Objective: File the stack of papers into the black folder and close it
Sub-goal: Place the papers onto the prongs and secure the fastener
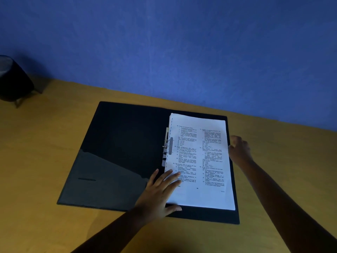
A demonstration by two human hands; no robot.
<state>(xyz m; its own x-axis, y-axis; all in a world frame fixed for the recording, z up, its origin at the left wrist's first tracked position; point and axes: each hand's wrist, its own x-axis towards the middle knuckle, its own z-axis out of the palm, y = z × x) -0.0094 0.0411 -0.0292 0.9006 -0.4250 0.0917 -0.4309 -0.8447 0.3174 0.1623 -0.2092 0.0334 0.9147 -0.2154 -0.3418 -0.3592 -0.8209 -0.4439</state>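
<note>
The black folder (116, 152) lies open and flat on the wooden table. A stack of printed white papers (200, 161) rests on its right half, beside the metal clip (166, 148) at the spine. My left hand (160, 189) lies flat with fingers spread on the stack's lower left corner. My right hand (238, 148) is at the stack's right edge with fingers curled against it; whether it grips the sheets I cannot tell.
The wooden table (36, 143) runs up to a blue wall (164, 42) behind the folder. A dark round stool (14, 79) stands at the far left beyond the table edge.
</note>
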